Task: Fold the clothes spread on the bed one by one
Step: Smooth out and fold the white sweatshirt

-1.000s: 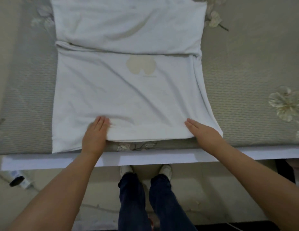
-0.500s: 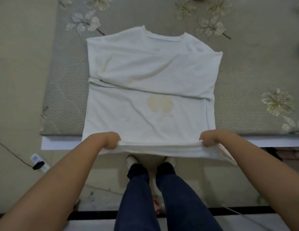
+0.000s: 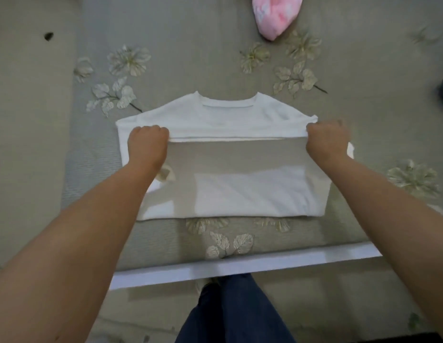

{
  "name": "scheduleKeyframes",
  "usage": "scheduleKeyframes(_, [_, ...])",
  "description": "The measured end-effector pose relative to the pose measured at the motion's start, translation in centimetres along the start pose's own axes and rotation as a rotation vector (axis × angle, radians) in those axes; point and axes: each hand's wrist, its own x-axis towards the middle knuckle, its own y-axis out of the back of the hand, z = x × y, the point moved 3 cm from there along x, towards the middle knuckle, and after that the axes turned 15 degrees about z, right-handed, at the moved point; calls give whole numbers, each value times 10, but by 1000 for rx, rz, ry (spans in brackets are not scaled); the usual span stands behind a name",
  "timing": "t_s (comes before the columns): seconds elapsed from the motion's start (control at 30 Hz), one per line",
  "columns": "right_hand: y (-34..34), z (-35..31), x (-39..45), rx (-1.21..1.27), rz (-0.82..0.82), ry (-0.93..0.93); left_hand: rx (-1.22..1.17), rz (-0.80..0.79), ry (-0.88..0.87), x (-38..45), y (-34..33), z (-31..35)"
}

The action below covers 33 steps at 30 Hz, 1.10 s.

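On the bed (image 3: 363,233), a white shirt (image 3: 222,117) lies flat with its neckline toward the far side and its lower half turned up over the chest. Both hands hold the hem, one at each end. At the near-left end of that edge the left hand (image 3: 147,144) has its fingers curled tight round the cloth, knuckles up. Across from it the right hand (image 3: 328,139) is closed on the other end of the hem in the same way, just beside the shirt's right shoulder. Between the two fists the hem runs taut and straight, a little short of the collar. Below it the folded layer is shaded by the arms on the left and brighter on the right; its near fold sits on the grey flowered cover, well back from the bed's white front edge. A pink cloth (image 3: 274,16) lies crumpled at the far side, well apart from the shirt. Dark blue trousers (image 3: 235,313) show at the bottom, close against the bed's front.
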Motion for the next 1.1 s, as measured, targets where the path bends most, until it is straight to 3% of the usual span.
scheduleKeyframes(0.33, [-63, 1, 133, 13, 128, 10, 238, -154, -182, 152, -65, -7])
scheduleKeyframes(0.4, [-85, -6, 153, 6, 125, -30, 191, -136, -105, 173, -89, -15])
scheduleKeyframes(0.5, [-126, -23, 147, 63, 1, -64, -105, -22, 198, 177, -123, -21])
scheduleKeyframes(0.53, [-137, -34, 137, 110, -35, -38, -194, 37, 194, 167, -130, -17])
scheduleKeyframes(0.7, [-161, -85, 64, 237, 3, 158, -301, 184, -373, 81, -154, 29])
scheduleKeyframes(0.77, [-164, -92, 50, 203, -11, 170, -238, 109, -412, 60, -165, 30])
scheduleKeyframes(0.83, [-169, -93, 49, 199, 1, 160, -171, 77, -326, 58, -172, 20])
scheduleKeyframes(0.93, [-174, -93, 49, 209, 12, 143, -161, 168, -173, 73, -173, -4])
scheduleKeyframes(1.03, [-175, -96, 49, 221, 60, 139, -346, 115, 229, 97, -171, -46])
scheduleKeyframes(1.1, [-175, -95, 48, 230, 96, 140, -315, 123, 459, 107, -165, -74])
